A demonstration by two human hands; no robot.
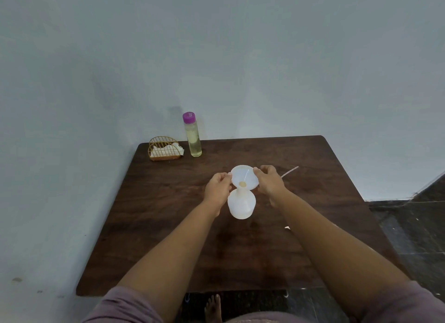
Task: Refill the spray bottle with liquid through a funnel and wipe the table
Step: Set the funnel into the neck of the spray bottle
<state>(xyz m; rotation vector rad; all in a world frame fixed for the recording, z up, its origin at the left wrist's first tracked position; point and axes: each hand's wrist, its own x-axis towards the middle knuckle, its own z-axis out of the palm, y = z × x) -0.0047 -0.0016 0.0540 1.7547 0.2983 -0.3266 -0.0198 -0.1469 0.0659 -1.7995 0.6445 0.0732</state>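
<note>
A white translucent spray bottle body (241,206) stands without its head in the middle of the dark wooden table (168,226). A white funnel (244,177) sits in its neck, tilted toward me. My left hand (218,189) pinches the funnel's left rim and my right hand (271,180) holds its right rim. At the back stands a tall clear bottle (192,136) of pale yellow liquid with a purple cap. The spray head's thin dip tube (290,171) shows behind my right hand; the head itself is hidden.
A gold wire napkin holder (165,148) with white tissues stands at the table's back left corner, beside the liquid bottle. A pale wall runs behind and to the left. Dark tiled floor (414,226) lies to the right.
</note>
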